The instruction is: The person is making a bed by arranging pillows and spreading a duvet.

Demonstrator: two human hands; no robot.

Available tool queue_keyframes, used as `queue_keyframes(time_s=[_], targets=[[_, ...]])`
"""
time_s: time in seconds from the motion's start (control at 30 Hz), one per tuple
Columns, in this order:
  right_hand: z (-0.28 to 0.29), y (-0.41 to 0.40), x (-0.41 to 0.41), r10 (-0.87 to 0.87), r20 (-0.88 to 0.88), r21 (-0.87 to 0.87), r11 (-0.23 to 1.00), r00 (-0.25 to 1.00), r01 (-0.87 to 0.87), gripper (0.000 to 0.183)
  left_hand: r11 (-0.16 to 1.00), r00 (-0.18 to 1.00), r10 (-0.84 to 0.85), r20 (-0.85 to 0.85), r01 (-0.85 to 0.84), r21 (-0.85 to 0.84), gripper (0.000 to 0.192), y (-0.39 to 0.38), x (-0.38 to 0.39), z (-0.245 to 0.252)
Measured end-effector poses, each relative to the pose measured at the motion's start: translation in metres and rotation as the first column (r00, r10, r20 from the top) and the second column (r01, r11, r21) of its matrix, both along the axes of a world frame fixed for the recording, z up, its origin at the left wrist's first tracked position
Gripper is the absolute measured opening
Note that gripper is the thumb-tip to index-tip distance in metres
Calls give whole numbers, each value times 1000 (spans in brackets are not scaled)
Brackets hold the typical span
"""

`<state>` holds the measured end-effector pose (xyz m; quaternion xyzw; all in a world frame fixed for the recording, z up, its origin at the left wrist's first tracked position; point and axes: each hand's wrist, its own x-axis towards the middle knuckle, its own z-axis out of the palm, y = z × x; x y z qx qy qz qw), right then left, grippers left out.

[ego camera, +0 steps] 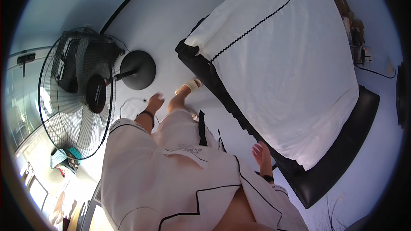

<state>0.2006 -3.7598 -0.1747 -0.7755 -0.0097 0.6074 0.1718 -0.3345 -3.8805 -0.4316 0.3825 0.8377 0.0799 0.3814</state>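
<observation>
My left hand point(156, 101) hangs low beside my left leg, blurred, with nothing visible in it. A thin cable point(128, 100) with a dark end lies on the floor just left of it. At my right side, my right hand point(261, 154) is held near the black frame of the bed point(221, 93), its fingers loosely apart and holding nothing. I cannot tell whether it touches the frame. A white sheet point(289, 64) with a wavy black trim line covers the mattress. A light slipper point(193, 84) on my foot is close to the bed's edge.
A black pedestal fan point(96, 93) stands at the left on its round base point(138, 70). Behind its cage is a dark case point(72, 61). Boxes and small items point(350, 22) line the bed's far side. Glass panels point(29, 102) are at far left.
</observation>
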Motion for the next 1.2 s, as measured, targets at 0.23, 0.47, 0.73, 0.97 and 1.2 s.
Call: queue_keyframes(time_s=[0.23, 0.47, 0.73, 0.97, 1.2], targets=[[23, -77, 13, -166, 42, -38, 985, 985, 168, 36, 984, 995, 103, 6, -103, 143, 64, 266, 28, 72], [36, -122, 1, -327, 46, -16, 945, 944, 328, 35, 993, 992, -18, -121, 4, -114, 28, 240, -3, 98], [19, -141, -10, -344, -33, 13, 939, 939, 344, 34, 963, 950, 159, -267, -209, -170, 29, 183, -51, 109], [14, -134, -12, -313, -79, 49, 947, 946, 318, 40, 993, 928, -64, -368, 94, 66, 41, 213, -3, 97], [30, -170, -13, -463, -7, -29, 886, 886, 463, 27, 313, 333, -895, -296, 943, 113, 20, 245, 124, 76]])
